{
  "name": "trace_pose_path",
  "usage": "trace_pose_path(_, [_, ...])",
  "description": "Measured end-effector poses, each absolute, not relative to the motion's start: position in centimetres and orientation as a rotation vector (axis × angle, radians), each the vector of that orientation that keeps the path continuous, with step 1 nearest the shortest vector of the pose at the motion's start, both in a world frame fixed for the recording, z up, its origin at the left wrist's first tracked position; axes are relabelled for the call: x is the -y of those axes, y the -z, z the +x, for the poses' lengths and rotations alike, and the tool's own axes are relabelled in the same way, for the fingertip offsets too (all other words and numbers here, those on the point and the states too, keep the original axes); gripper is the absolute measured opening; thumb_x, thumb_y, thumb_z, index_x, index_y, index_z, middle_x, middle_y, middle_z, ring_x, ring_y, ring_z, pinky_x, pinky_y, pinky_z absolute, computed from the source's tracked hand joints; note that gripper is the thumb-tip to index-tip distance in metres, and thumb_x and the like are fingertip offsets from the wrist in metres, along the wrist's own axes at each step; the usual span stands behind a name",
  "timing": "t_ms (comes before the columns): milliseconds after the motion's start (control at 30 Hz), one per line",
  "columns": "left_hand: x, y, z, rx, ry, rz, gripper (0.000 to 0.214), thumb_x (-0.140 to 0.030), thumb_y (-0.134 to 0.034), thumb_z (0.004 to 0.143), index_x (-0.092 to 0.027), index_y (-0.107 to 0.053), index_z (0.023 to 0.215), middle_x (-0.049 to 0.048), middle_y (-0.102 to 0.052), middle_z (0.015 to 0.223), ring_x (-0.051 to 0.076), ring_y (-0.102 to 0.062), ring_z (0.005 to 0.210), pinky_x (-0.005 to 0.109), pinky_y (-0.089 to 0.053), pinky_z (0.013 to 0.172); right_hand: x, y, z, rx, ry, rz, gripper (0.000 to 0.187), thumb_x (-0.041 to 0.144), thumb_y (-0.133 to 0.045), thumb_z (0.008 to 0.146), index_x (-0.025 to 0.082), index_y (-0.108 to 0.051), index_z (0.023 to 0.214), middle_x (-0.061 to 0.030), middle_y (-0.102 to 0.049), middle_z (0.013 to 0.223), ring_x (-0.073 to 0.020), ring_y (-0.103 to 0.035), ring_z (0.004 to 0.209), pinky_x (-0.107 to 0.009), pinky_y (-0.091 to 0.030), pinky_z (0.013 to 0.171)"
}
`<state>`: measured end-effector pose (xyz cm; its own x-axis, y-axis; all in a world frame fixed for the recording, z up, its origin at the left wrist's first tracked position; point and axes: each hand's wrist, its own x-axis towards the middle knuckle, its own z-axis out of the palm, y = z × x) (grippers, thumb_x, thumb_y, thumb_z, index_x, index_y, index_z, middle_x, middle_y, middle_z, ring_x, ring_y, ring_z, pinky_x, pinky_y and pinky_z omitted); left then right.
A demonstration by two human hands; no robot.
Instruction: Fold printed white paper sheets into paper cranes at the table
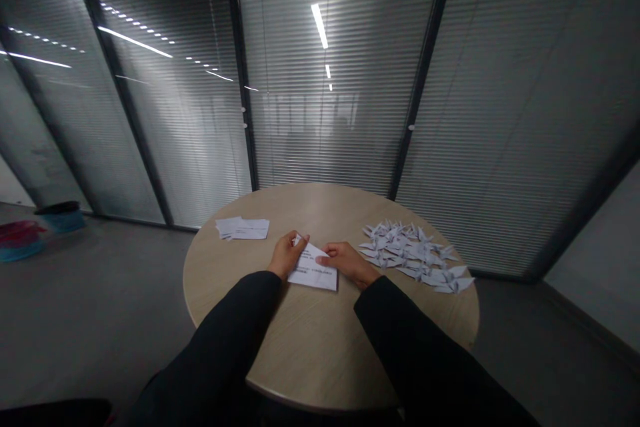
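A white sheet of paper (315, 272) with printed dark text is held between my two hands, just over the middle of the round table. My left hand (287, 255) pinches its upper left corner, thumb on top. On the paper's upper right edge, my right hand (349, 261) closes with thumb and fingers; its lower fingers are partly hidden. The top of the sheet slopes down to the right between the hands, as if folded over. To the right lies a pile of folded white paper cranes (413, 255). Several flat printed sheets (247, 229) overlap at the left.
The round wooden table (320, 353) stands close to a glass partition (325, 140) with blinds and dark frames. On the floor at far left are a blue bin with a black liner (63, 217) and another with a red liner (21, 240).
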<state>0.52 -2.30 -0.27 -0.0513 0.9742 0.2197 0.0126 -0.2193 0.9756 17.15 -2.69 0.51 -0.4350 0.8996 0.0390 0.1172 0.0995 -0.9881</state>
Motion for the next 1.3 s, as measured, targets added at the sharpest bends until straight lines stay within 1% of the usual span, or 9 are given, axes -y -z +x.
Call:
trace_pose_path(100, [2.6,-0.1,0.6,-1.109,-1.338,1.324,0.043,-0.054,-0.069,0.058,-0.016,-0.049,0.062,-0.0033,-0.050,0.046,0.009,-0.045,0.039,0.019,-0.031,0.039,2.6,-0.3,17.2,1.660,-1.389,-1.029,0.029,0.034,-0.075,0.055,0.012,-0.060,0.067,-0.0024,-0.066,0.063,-0.0134,-0.059,0.056,-0.023,-0.041,0.054])
trace_pose_path(267, [2.9,-0.3,0.5,-1.069,-1.277,1.287,0.044,-0.047,-0.078,0.048,-0.011,-0.057,0.062,0.0004,-0.056,0.050,0.009,-0.048,0.041,0.021,-0.034,0.041,2.5,-0.2,17.2,1.640,-1.360,-1.030,0.028,0.031,-0.075,0.054,0.012,-0.060,0.067,-0.0013,-0.066,0.060,-0.0123,-0.058,0.054,-0.022,-0.040,0.051])
trace_pose_path(367, [3.0,-0.3,0.5,-1.055,-1.277,1.258,0.044,-0.046,-0.079,0.046,-0.010,-0.059,0.062,0.0018,-0.058,0.051,0.009,-0.049,0.042,0.021,-0.035,0.041,2.6,-0.3,17.2,1.626,-1.373,-1.024,0.028,0.030,-0.076,0.053,0.012,-0.059,0.067,-0.0012,-0.066,0.061,-0.0123,-0.058,0.054,-0.022,-0.041,0.052])
trace_pose_path(667, [2.7,-0.1,0.4,-1.055,-1.252,1.280,0.046,-0.047,-0.079,0.045,-0.009,-0.061,0.062,0.0020,-0.057,0.050,0.008,-0.047,0.040,0.020,-0.033,0.040,2.6,-0.2,17.3,1.672,-1.372,-1.017,0.030,0.032,-0.076,0.053,0.014,-0.056,0.065,-0.0012,-0.065,0.062,-0.0127,-0.058,0.055,-0.023,-0.040,0.053])
trace_pose_path(733, [2.6,-0.1,0.4,-1.062,-1.245,1.307,0.045,-0.047,-0.079,0.044,-0.009,-0.062,0.063,0.0017,-0.057,0.050,0.008,-0.047,0.040,0.020,-0.032,0.040,2.5,-0.2,17.3,1.720,-1.349,-1.011,0.028,0.035,-0.073,0.056,0.014,-0.057,0.066,-0.0011,-0.064,0.061,-0.0125,-0.057,0.056,-0.022,-0.039,0.053])
trace_pose_path(867, [2.8,-0.2,0.4,-1.097,-1.213,1.365,0.045,-0.044,-0.081,0.043,-0.008,-0.065,0.064,0.0020,-0.058,0.051,0.008,-0.048,0.041,0.020,-0.033,0.041,2.3,0.1,17.3,1.815,-1.207,-1.031,0.027,0.040,-0.062,0.066,0.013,-0.059,0.064,-0.0003,-0.059,0.059,-0.0115,-0.052,0.057,-0.022,-0.034,0.052])
trace_pose_path(1000, [3.0,-0.2,0.3,-1.107,-1.135,1.369,0.045,-0.046,-0.080,0.045,-0.008,-0.065,0.066,0.0032,-0.061,0.053,0.009,-0.050,0.041,0.021,-0.036,0.041,2.3,0.0,17.3,1.875,-1.125,-1.016,0.025,0.038,-0.060,0.066,0.014,-0.057,0.059,0.0012,-0.055,0.056,-0.0112,-0.048,0.056,-0.022,-0.032,0.053])
trace_pose_path(1167, [2.7,-0.5,-0.3,-1.094,-1.173,1.318,0.043,-0.044,-0.080,0.046,-0.009,-0.063,0.065,0.0030,-0.061,0.053,0.009,-0.051,0.041,0.020,-0.035,0.039,2.9,-0.7,17.1,1.846,-1.062,-1.015,0.024,0.037,-0.057,0.068,0.014,-0.060,0.061,0.0008,-0.057,0.059,-0.0114,-0.049,0.058,-0.022,-0.034,0.054])
trace_pose_path(1300, [2.1,-0.7,-1.1,-1.079,-1.231,1.237,0.040,-0.042,-0.080,0.048,-0.009,-0.062,0.064,0.0039,-0.062,0.053,0.011,-0.053,0.042,0.020,-0.037,0.040,3.3,-1.3,17.1,1.797,-1.086,-1.045,0.019,0.033,-0.057,0.067,0.015,-0.060,0.061,0.0010,-0.058,0.057,-0.0114,-0.051,0.054,-0.023,-0.037,0.054])
